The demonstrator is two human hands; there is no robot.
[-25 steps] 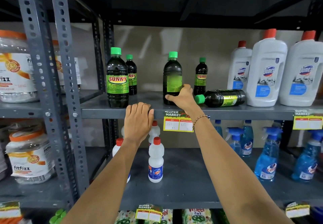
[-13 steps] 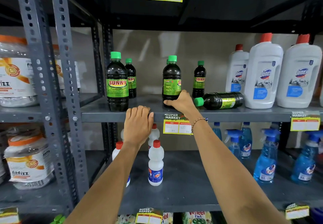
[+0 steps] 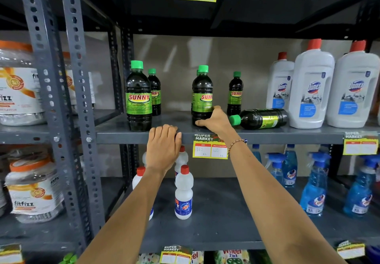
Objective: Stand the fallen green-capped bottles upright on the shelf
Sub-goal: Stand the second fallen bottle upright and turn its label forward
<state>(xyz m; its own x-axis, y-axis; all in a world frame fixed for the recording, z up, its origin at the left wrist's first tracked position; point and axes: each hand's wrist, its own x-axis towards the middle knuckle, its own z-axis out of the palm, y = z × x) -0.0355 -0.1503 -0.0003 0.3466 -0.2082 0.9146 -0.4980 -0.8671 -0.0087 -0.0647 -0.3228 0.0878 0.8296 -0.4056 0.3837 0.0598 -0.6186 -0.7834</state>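
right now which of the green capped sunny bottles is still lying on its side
The Sunny bottle just right of the right hand, beside the white Domex bottles. It lies flat, green cap pointing left; the other Sunny bottles all stand upright.

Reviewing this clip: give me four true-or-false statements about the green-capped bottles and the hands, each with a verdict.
1. One green-capped bottle lies on its side. True.
2. Its cap points right, toward the white bottles. False: the cap points left, toward the right hand.
3. The right hand grips the base of an upright bottle. True.
4. The left hand holds a bottle. False: it rests on the shelf edge.
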